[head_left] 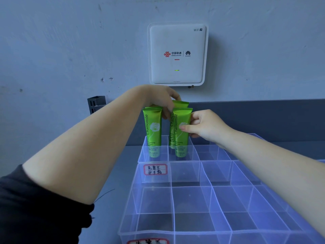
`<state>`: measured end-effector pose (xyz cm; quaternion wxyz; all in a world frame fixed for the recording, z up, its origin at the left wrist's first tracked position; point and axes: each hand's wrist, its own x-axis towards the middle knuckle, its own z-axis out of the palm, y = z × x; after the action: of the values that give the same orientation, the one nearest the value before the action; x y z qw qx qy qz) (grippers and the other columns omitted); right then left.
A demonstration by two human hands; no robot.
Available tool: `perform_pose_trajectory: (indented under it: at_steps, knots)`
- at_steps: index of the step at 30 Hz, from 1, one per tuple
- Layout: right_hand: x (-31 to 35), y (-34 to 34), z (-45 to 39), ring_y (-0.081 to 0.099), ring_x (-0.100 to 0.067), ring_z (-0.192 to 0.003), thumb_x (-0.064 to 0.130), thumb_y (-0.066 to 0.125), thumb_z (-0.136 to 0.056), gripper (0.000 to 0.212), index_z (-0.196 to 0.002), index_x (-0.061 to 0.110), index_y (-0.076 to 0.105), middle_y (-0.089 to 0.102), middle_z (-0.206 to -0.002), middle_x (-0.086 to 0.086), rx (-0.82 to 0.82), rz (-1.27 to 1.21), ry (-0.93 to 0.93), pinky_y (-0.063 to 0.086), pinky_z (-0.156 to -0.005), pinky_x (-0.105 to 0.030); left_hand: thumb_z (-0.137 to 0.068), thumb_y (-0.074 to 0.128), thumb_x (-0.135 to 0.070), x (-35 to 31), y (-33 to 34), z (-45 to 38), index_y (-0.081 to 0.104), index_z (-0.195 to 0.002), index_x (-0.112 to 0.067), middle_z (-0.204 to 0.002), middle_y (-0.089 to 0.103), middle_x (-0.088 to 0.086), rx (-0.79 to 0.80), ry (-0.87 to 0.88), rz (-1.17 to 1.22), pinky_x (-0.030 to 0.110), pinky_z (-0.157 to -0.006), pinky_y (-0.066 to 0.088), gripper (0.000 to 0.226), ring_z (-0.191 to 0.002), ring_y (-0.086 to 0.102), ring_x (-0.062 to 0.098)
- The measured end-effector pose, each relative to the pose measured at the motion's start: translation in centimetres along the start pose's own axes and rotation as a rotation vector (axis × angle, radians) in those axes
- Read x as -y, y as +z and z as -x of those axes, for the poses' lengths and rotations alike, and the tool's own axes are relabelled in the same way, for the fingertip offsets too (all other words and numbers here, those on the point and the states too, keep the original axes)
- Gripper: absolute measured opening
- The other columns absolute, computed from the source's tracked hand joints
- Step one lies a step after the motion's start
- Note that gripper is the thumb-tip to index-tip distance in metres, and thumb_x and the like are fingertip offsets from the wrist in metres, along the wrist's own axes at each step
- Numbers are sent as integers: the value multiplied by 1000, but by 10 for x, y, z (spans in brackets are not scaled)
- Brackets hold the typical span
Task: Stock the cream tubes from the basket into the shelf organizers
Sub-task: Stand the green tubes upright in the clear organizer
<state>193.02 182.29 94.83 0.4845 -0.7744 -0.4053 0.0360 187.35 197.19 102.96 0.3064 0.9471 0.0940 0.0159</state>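
Observation:
Green Chamomile cream tubes stand upright in the far clear organizer (207, 152). One tube (153, 131) stands in the left front cell, with another partly hidden behind it. My right hand (204, 125) pinches the front tube (181, 138) of the neighbouring cell between thumb and fingers. My left hand (161, 99) reaches over the tubes and grips the top of the tube (180, 103) standing behind that one. The basket is out of view.
A larger clear organizer (193, 208) with several empty cells lies nearer, carrying a red-bordered handwritten label (155, 169). A white WiFi router (177, 53) hangs on the wall. A dark slotted holder (96, 103) stands at the back left.

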Motion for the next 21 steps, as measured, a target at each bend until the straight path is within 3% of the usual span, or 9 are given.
perform_pose_trajectory:
  at_steps: [4,8,14,21]
  knots:
    - [0,-1,0,65,-21,-77,18,72,-80,24,-99,3,69,72,-89,-18,-15,10,-6,55,-82,-40,-89,52,-2,-1,1,2,58,-100,-4,-55,69,1,-32,15,4,26,-60,57,13,-51,66,10]
    - [3,-2,0,69,-25,-88,17,70,-81,22,-101,6,69,73,-90,-15,-28,-25,-13,56,-81,-37,-90,48,0,1,2,1,56,-99,-4,-53,68,0,-63,21,16,24,-57,56,13,-50,66,9]
    - [3,2,1,66,-17,-75,19,71,-81,22,-100,9,70,73,-87,-12,-10,68,-36,55,-84,-41,-90,53,-6,-1,3,1,59,-83,-10,-48,65,-3,-68,11,-52,16,-47,53,11,-44,62,4]
    - [4,2,2,67,-28,-84,22,72,-80,21,-98,11,70,73,-86,-11,-25,134,-66,53,-85,-43,-89,53,-9,3,3,-5,62,-73,-13,-64,68,4,-59,-1,-92,25,-64,54,19,-57,63,14]
